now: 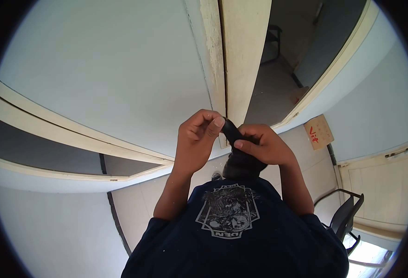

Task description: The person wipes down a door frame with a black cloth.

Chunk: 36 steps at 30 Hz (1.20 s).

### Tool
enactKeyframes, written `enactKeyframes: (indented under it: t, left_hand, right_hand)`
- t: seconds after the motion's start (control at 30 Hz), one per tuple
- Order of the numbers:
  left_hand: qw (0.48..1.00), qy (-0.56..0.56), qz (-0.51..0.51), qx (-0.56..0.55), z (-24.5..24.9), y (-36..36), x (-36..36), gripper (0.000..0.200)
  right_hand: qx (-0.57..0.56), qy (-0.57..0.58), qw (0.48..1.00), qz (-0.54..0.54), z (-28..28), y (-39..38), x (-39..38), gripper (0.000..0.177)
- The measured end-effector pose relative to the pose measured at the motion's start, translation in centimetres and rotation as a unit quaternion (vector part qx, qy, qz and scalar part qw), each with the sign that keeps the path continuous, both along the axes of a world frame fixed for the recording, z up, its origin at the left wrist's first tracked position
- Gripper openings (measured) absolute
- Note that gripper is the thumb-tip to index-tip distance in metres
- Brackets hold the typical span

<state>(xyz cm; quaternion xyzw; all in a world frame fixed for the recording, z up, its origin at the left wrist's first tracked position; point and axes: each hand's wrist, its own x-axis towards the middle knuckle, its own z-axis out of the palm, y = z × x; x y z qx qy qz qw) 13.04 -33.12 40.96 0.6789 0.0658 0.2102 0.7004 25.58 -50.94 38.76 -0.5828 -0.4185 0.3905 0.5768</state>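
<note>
The left hand [198, 139] is curled up, and its thumb and fingers pinch the top end of a black cloth [241, 164]. The right hand [262, 147] is just beside it. It is closed around the same black cloth, with its thumb pressed on the front. The two hands almost touch. The cloth sits between them, in the middle, up in front of the chest, and most of it hangs down under the right hand. Near and below is a dark blue shirt [241, 250] with a gray picture on it. Behind the hands stands a cream door frame [241, 55]. Past it, far away, is an open doorway with a gray floor. On the right, a brown card with red marks [319, 132] lies on the pale floor. A black chair [347, 215] stands near on the right.
</note>
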Motion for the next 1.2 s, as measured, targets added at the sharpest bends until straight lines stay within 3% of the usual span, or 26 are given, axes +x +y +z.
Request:
enactKeyframes:
  t: [0.17,0.23,0.27,0.43,0.5,0.53,0.57,0.63,0.7,0.77,0.9,0.97,1.03,1.1,1.2]
  left_hand:
    - [0.997,0.027,-0.057,0.034,0.5,-1.6,1.7,0.041]
    - [0.980,0.138,-0.139,0.033,0.6,-2.5,1.6,0.045]
    - [0.976,0.142,-0.165,0.022,0.4,-2.9,1.8,0.041]
    - [0.984,0.142,-0.104,0.019,-0.3,-5.0,3.3,0.034]
    - [0.989,0.133,-0.066,0.019,-0.4,-5.6,4.2,0.033]
    - [0.992,0.123,-0.011,0.016,-0.7,-6.0,4.7,0.036]
    - [0.992,0.114,0.045,0.014,-0.9,-6.3,5.0,0.039]
    - [0.987,0.138,0.077,-0.002,-0.9,-6.4,5.1,0.039]
    - [0.980,0.168,0.103,-0.019,-1.1,-6.9,4.9,0.040]
    - [0.980,0.162,0.076,-0.092,-1.4,-7.4,4.9,0.041]
    - [0.982,0.139,0.025,-0.124,-1.7,-7.2,4.5,0.037]
    - [0.992,0.112,-0.051,-0.013,-3.2,-6.3,4.0,0.038]
    - [0.988,0.137,-0.075,0.016,-3.2,-5.6,3.9,0.039]
    - [0.981,0.174,-0.063,0.061,-3.0,-5.6,4.2,0.032]
    - [0.986,0.135,-0.056,0.080,-1.8,-5.0,3.7,0.033]
  right_hand:
    - [0.117,0.118,0.984,-0.059,0.0,-1.7,2.4,0.016]
    - [0.152,0.150,0.974,-0.081,0.1,-2.3,3.3,0.015]
    - [0.169,0.143,0.972,-0.082,-0.1,-2.6,3.7,0.016]
    - [0.173,0.134,0.972,-0.086,-0.5,-3.8,5.5,0.022]
    - [0.178,0.121,0.952,-0.217,0.3,-3.5,5.3,0.032]
    - [0.222,0.045,0.943,-0.244,-0.1,-3.4,5.7,0.046]
    - [0.223,0.049,0.945,-0.235,-0.3,-3.9,6.2,0.046]
    - [0.199,-0.245,0.921,-0.228,0.0,-5.4,6.9,0.053]
    - [0.161,-0.231,0.942,-0.180,0.6,-5.4,6.5,0.057]
    - [0.073,-0.171,0.978,-0.099,-0.4,-4.7,6.8,0.048]
    - [0.110,-0.101,0.984,-0.099,-3.2,-4.6,8.3,0.032]
    - [0.144,-0.099,0.977,-0.118,-2.5,-3.7,8.1,0.026]
    - [0.179,-0.102,0.968,-0.141,-1.4,-2.6,6.9,0.020]
    - [0.189,0.175,0.959,-0.114,-0.3,-1.2,5.6,0.012]
    - [0.195,0.139,0.962,-0.132,-0.1,1.1,4.6,0.015]
